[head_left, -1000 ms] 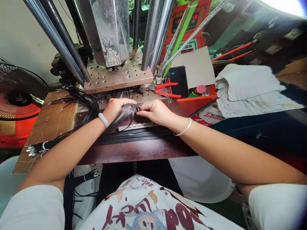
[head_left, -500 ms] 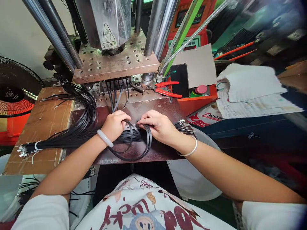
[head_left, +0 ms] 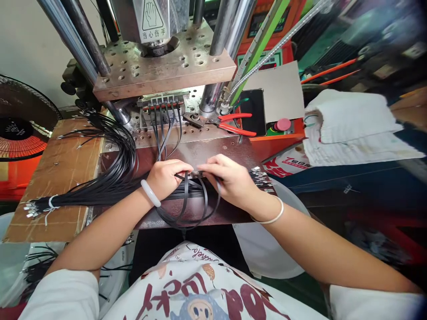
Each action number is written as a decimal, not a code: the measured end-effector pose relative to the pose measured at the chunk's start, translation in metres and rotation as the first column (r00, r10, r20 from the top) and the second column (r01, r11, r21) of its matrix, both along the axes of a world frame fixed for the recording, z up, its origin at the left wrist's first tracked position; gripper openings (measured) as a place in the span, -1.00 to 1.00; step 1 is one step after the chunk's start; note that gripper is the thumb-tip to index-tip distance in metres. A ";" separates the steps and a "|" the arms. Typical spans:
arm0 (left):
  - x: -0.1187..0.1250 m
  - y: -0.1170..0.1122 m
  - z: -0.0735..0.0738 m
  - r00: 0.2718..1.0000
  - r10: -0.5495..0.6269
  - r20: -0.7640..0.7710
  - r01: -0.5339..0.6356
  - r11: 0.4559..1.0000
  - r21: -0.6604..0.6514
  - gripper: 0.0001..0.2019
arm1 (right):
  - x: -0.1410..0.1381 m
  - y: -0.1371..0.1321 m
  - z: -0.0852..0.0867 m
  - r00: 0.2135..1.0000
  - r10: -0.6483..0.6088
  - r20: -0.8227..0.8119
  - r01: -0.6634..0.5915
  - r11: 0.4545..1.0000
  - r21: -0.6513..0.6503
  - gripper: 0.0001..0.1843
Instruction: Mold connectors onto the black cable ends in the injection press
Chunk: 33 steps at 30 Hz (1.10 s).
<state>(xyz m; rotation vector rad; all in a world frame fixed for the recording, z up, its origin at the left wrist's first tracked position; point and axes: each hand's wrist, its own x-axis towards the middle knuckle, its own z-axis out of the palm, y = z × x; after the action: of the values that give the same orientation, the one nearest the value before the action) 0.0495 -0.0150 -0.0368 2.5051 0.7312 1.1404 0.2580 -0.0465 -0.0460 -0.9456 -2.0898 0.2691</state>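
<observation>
My left hand (head_left: 166, 178) and my right hand (head_left: 229, 178) meet over a dark metal work plate (head_left: 213, 153), fingers closed around flat black cables (head_left: 187, 202) that loop down toward the plate's front edge. Several of these cables run up from my hands into a small fixture (head_left: 162, 103) under the press's perforated plate (head_left: 163, 69). A thick bundle of black cables (head_left: 106, 169) with metal ends lies to the left across a brown board (head_left: 56, 178). More metal connector ends (head_left: 258, 175) show just behind my right wrist.
Red-handled pliers (head_left: 230, 124) lie behind the plate beside a phone (head_left: 252, 111) and a red button (head_left: 282, 124). A fan (head_left: 20, 129) stands at far left. Folded white cloths (head_left: 350, 129) lie at right. White bins (head_left: 276, 249) sit below the bench.
The press plate has risen, baring the fixture with cables. My hands drew back from the machine to the plate's middle, and the cable loops now hang lower over its front edge.
</observation>
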 end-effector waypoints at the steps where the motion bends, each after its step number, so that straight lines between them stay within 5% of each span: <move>1: 0.000 -0.001 0.000 0.999 -0.016 -0.028 0.017 0.998 0.056 -0.80 | 0.003 -0.001 0.002 0.998 -0.042 -0.057 0.041 0.999 -0.023 -0.82; 5: 0.001 -0.005 -0.003 0.988 -0.062 -0.142 0.095 0.966 0.240 -0.75 | 0.010 -0.002 0.008 0.974 -0.121 -0.191 0.092 0.984 -0.153 -0.93; 12: -0.015 -0.011 0.014 0.968 0.001 -0.251 0.063 0.967 0.248 -0.79 | 0.010 0.001 0.005 0.997 -0.037 -0.071 0.026 0.990 -0.141 -0.85; 14: -0.030 -0.010 0.025 0.944 -0.006 -0.330 0.131 0.925 0.356 -0.81 | 0.009 0.003 0.005 0.999 -0.019 -0.037 0.014 0.991 -0.134 -0.84; 18: -0.052 -0.001 0.042 0.873 -0.060 -0.484 0.359 0.752 0.553 -0.86 | 0.008 0.006 0.006 1.000 0.022 -0.001 -0.022 0.989 -0.143 -0.84; 20: -0.053 0.004 0.046 0.845 0.061 -0.531 0.339 0.708 0.620 -0.83 | 0.007 0.007 0.007 1.000 0.022 -0.011 -0.024 0.991 -0.130 -0.84; 23: -0.043 0.008 0.044 0.793 0.433 -0.429 -0.008 0.711 0.703 -0.86 | 0.007 0.006 0.007 1.000 0.028 -0.013 -0.030 0.991 -0.134 -0.83; 26: -0.029 0.011 0.033 0.804 0.483 -0.347 -0.303 0.835 0.460 -0.74 | 0.005 0.005 0.006 0.997 0.026 0.066 -0.018 0.993 -0.119 -0.82; 29: -0.020 0.014 0.019 0.929 0.225 -0.294 -0.209 0.974 0.086 -0.71 | 0.003 0.004 0.006 0.981 0.024 0.191 -0.006 0.996 -0.093 -0.78; 33: -0.019 0.014 0.010 0.987 0.087 -0.138 -0.102 0.989 -0.106 -0.85 | 0.008 -0.001 0.011 0.987 0.052 0.151 -0.030 0.989 -0.145 -0.82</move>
<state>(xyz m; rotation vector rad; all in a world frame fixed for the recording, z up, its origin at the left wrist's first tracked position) 0.0303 -0.0014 -0.0270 2.4921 0.9327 0.9400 0.2659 -0.0476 -0.0353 -1.0368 -2.2581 0.3814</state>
